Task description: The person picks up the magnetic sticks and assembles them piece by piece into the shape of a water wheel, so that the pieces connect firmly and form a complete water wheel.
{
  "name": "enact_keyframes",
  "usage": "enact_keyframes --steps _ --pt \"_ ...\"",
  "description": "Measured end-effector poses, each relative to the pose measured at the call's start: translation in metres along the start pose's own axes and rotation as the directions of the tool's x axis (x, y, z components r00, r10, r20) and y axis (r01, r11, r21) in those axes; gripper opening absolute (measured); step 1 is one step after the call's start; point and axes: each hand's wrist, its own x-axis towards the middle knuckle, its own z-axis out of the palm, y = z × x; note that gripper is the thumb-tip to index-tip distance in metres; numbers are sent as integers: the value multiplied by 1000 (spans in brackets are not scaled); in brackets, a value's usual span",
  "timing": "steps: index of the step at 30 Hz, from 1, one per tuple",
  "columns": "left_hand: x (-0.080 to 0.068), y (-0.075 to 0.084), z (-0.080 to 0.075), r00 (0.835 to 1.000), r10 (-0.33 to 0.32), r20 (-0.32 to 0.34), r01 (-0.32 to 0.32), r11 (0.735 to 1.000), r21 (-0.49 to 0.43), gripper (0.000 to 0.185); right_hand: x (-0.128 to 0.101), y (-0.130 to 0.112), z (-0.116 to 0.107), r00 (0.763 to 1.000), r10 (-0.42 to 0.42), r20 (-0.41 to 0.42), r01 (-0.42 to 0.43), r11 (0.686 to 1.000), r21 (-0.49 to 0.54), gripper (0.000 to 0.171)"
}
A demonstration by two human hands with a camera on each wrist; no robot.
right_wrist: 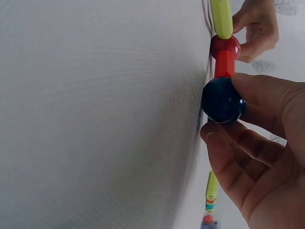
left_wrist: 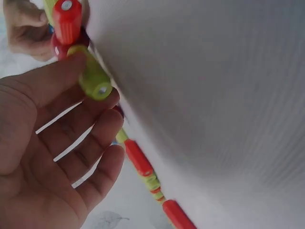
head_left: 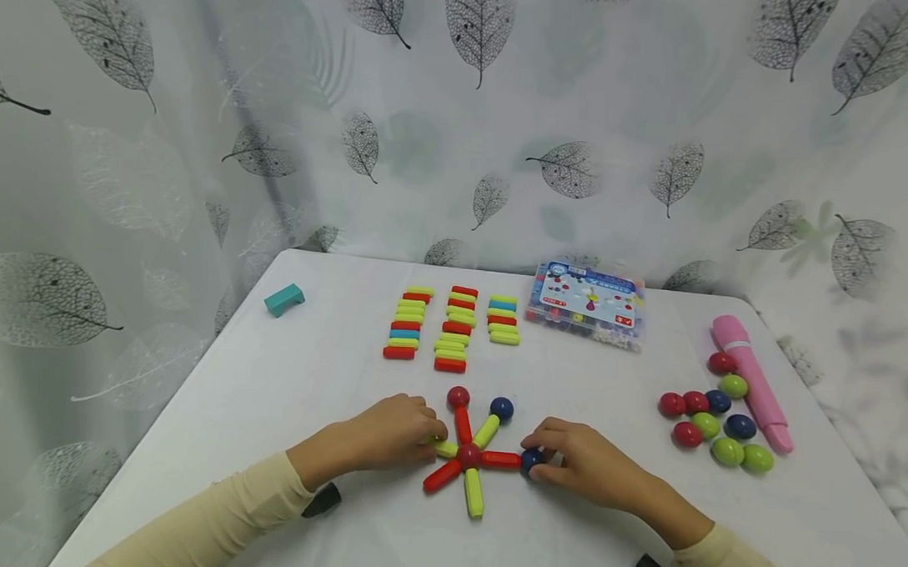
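A star of rods lies on the white table (head_left: pixel 308 378) around a red centre ball (head_left: pixel 469 456). A red rod leads to a red ball (head_left: pixel 458 396), and a green rod to a blue ball (head_left: pixel 501 408). My left hand (head_left: pixel 433 441) pinches the left green rod (head_left: pixel 443 447). In the left wrist view, the thumb of that hand (left_wrist: pixel 95 81) lies on the green rod (left_wrist: pixel 93 78), with the fingers spread below. My right hand (head_left: pixel 534 457) pinches a dark blue ball (head_left: pixel 530 461) at the tip of the right red rod (head_left: pixel 500 460). The right wrist view shows the right hand (right_wrist: pixel 224 107) with thumb and fingers round the ball (right_wrist: pixel 221 101).
Three rows of spare rods (head_left: pixel 452 329) lie behind the star, with a plastic box (head_left: pixel 584 303) to their right. Several loose balls (head_left: pixel 712 418) and a pink pen-like tool (head_left: pixel 751 381) sit at the right. A teal block (head_left: pixel 284 299) is at the far left. Leaf-print curtains surround the table.
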Motion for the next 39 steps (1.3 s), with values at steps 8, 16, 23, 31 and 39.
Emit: enact_keyframes --steps 8,16,23,31,39 --pt "17 17 -16 997 30 -64 -29 999 20 34 -3 -1 -1 1000 8 1 -8 1000 17 39" --pt "40 40 -8 996 90 2 -90 989 115 31 -17 15 -25 984 91 -155 -99 994 -44 36" --pt "43 38 -1 997 76 -16 -73 989 130 31 -49 71 -89 900 256 -352 -346 912 -221 39" --pt "43 37 2 999 48 -20 -46 993 111 31 -58 111 -109 901 353 -251 -418 864 -282 48" --pt "42 38 2 997 64 -35 -60 995 86 30 -57 116 -103 904 356 -238 -416 861 -292 46"
